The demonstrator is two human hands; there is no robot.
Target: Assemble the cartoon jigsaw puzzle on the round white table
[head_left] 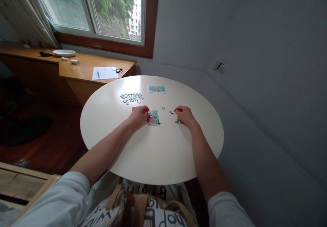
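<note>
A partly joined jigsaw puzzle (153, 118) in pink, teal and yellow lies on the round white table (150, 152). My left hand (139, 115) rests at its left edge, fingers curled in; whatever may be between the fingertips is hidden. To the right, my right hand (186, 114) has thumb and forefinger drawn together at a small dark-and-white puzzle piece (171, 112). Several loose pieces (177, 121) lie partly covered under that hand. A single yellow-green piece (163, 108) sits between the hands, a little farther off.
A spread of loose teal pieces (132, 97) lies at the table's far left. Behind the hands is a small picture sheet (156, 89). A wooden desk (84, 65) with paper (104, 73), keys (119, 70) and a white plate (64, 53) stands beyond, under the window.
</note>
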